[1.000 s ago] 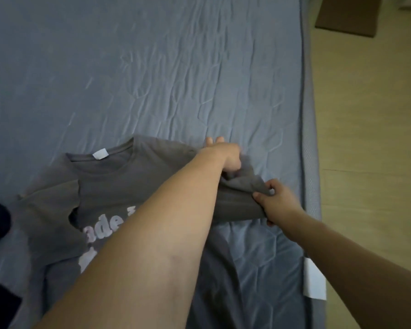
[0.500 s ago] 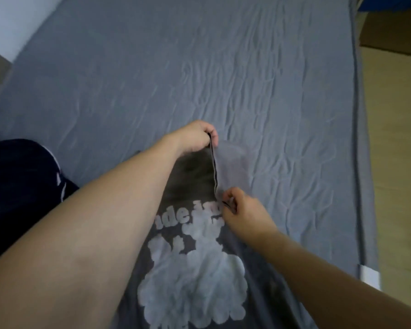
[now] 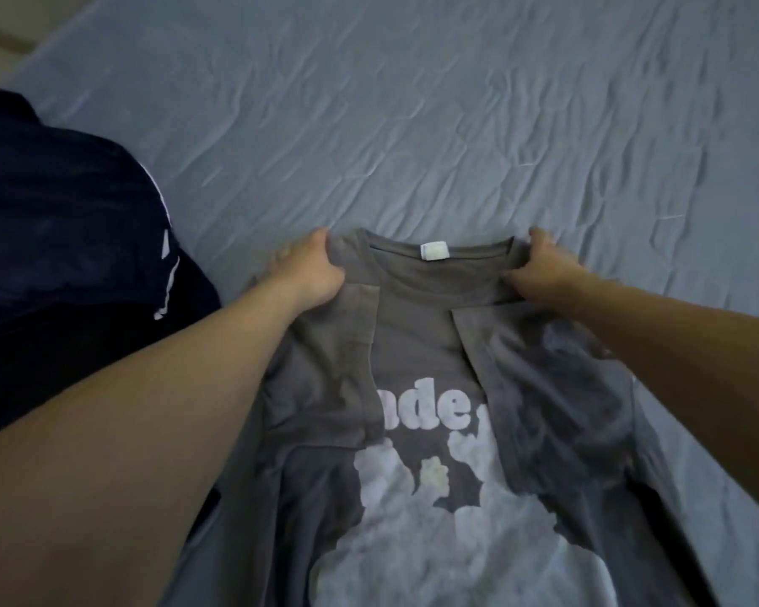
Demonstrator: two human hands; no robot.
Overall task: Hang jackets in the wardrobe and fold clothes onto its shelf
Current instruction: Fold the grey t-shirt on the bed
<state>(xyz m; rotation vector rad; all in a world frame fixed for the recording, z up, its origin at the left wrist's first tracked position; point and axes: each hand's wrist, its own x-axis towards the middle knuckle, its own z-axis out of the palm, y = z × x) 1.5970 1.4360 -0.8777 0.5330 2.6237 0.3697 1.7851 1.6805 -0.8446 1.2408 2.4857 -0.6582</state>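
We hold a gray shirt [image 3: 417, 343] flat on the bed [image 3: 413, 124]. Our left hand [image 3: 310, 269] grips one shoulder and our right hand [image 3: 544, 267] grips the other, both sleeves folded in. A dark jacket [image 3: 62, 234] lies just left.

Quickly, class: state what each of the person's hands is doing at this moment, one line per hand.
Left hand: closed, gripping the grey T-shirt at its left shoulder.
Right hand: closed, gripping the same T-shirt at its right shoulder.

Grey T-shirt [image 3: 417, 343] with white print, navy garment [image 3: 62, 238], blue-grey sheet [image 3: 413, 124].
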